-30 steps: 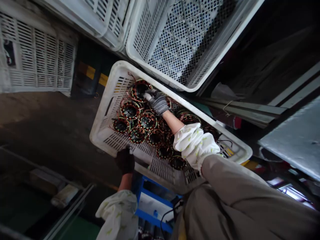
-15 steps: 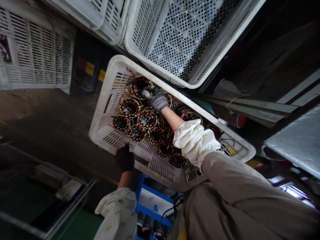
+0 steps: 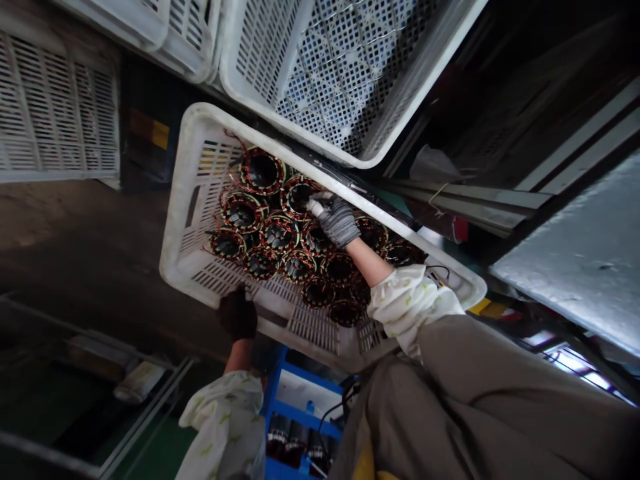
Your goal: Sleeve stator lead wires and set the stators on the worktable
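Observation:
A white plastic crate point(image 3: 187, 137) holds several motor stators, ring-shaped with copper windings and pale green edging. My right hand point(image 3: 336, 219), in a grey knitted glove with pale fingertips, reaches in from the right. Its fingers are curled at the right rim of a stator point(image 3: 295, 195) in the row along the far wall. Left of that one stands another stator point(image 3: 261, 171), untouched. My left hand point(image 3: 237, 315), in a dark glove, closes over the crate's near left rim; its fingers are partly lost in shadow.
Another white crate point(image 3: 300, 127) with a perforated bottom stands just beyond. More white crates point(image 3: 60, 120) are at the upper left. Below the crate is a blue rack point(image 3: 273, 400) with dark cylindrical parts. To the right are long metal strips point(image 3: 475, 200) and a grey metal surface point(image 3: 585, 253).
My right hand has moved from the far-left stator to the one on its right. My left hand stays at the crate rim. The whole view has shifted slightly.

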### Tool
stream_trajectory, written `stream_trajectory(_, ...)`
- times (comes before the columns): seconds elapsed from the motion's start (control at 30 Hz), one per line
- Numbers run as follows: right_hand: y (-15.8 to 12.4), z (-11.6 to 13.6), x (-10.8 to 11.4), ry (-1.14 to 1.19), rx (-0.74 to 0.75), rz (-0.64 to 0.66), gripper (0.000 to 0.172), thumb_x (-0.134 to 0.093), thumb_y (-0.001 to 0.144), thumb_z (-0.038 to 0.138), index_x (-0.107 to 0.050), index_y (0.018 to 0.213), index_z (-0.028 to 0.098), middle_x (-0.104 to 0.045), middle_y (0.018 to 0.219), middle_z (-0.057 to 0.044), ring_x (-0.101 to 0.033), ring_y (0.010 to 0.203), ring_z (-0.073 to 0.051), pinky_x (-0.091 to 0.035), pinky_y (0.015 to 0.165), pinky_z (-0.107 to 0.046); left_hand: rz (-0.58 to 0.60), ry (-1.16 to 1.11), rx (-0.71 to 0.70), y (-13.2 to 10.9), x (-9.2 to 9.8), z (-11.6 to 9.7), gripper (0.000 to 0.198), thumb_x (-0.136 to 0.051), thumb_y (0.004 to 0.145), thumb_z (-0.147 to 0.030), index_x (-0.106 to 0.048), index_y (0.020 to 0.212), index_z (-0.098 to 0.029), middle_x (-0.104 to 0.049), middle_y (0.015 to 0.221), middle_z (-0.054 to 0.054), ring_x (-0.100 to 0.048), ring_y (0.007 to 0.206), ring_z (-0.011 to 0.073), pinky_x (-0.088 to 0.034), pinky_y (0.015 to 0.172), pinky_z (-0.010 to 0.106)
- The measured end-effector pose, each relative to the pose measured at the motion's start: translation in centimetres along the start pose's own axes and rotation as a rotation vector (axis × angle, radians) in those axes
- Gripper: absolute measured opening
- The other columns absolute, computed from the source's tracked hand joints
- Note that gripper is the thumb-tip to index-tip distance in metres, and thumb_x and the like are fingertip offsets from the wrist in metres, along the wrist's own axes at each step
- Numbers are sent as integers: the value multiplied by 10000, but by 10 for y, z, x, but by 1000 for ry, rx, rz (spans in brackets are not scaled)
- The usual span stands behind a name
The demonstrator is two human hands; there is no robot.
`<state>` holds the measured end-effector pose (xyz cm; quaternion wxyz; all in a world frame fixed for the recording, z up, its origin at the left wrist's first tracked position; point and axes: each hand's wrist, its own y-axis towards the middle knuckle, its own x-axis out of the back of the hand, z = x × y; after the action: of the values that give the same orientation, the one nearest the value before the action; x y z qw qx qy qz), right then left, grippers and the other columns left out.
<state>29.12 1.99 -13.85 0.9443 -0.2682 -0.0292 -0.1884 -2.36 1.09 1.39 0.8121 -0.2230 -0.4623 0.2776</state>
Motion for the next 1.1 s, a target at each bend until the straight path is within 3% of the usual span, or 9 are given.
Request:
stream_trajectory(0.1, 8, 8, -2, 26, -55, 36, 287, -782, 1008, 490, -809, 1118, 226, -837, 1070, -58, -791, 1062, -273, -623, 1147, -475, -14, -20, 1, 1, -1, 0, 482, -431, 1186, -342, -811, 1423, -163, -830, 1255, 199, -729, 1209, 371, -510, 952, 443)
stream_trajectory(0.37, 8, 14, 3, 18, -55, 12, 211, -767, 981, 409, -787, 1041, 208, -828, 999, -51, -783, 1013, -265, -621, 1139, -467, -39, -64, 15, 2, -7, 2, 499, -421, 1188, -389, -819, 1382, -158, -818, 1237, 205, -715, 1154, 373, -506, 943, 454)
stream_trajectory(0.5, 9, 18, 5, 43, -89, 12, 261, -809, 950, 450, -787, 1057, 213, -817, 965, -42, -779, 981, -262, -639, 1103, -483, -49, -65, -19, 1, -9, 3, 485, -416, 1173, -363, -825, 1335, -159, -817, 1198, 207, -708, 1143, 373, -497, 931, 444)
stream_trajectory(0.63, -11, 37, 10, 240, -118, -14, 420, -782, 987, 621, -752, 1075, 211, -774, 887, -36, -741, 805, -213, -682, 844, -387, -18, -68, -2, -1, -5, -1, 461, -420, 1156, -321, -831, 1287, -159, -814, 1151, 207, -715, 1105, 368, -492, 909, 439)
stream_trajectory(0.73, -35, 46, 1, 333, -167, 52, 485, -727, 1018, 706, -720, 1037, 221, -725, 805, -14, -673, 679, -171, -623, 667, -311, -4, -81, 17, -3, -3, -5, 427, -445, 1147, -318, -831, 1225, -152, -805, 1126, 204, -726, 1106, 359, -504, 917, 432)
stream_trajectory(0.83, -50, 37, -22, 270, -227, 208, 324, -821, 959, 527, -736, 1029, 222, -748, 845, -6, -693, 754, -172, -633, 760, -318, 2, -104, 26, -4, -6, -8, 401, -482, 1138, -339, -824, 1213, -143, -803, 1168, 207, -727, 1139, 358, -519, 955, 432)
stream_trajectory(0.93, -50, 18, -44, 137, -287, 267, 222, -831, 903, 370, -762, 1049, 218, -779, 909, -5, -723, 854, -186, -643, 901, -355, -2, -143, 81, -4, -11, -9, 382, -522, 1125, -390, -818, 1157, -150, -793, 1167, 206, -726, 1108, 362, -530, 979, 452)
stream_trajectory(1.1, -42, 1, -50, 69, -262, 296, 266, -820, 908, 401, -785, 1094, 214, -819, 973, -12, -761, 924, -203, -643, 990, -378, -11, -180, 61, -5, -15, -13, 376, -506, 1129, -383, -810, 1119, -162, -784, 1140, 203, -712, 1198, 387, -520, 1053, 507)
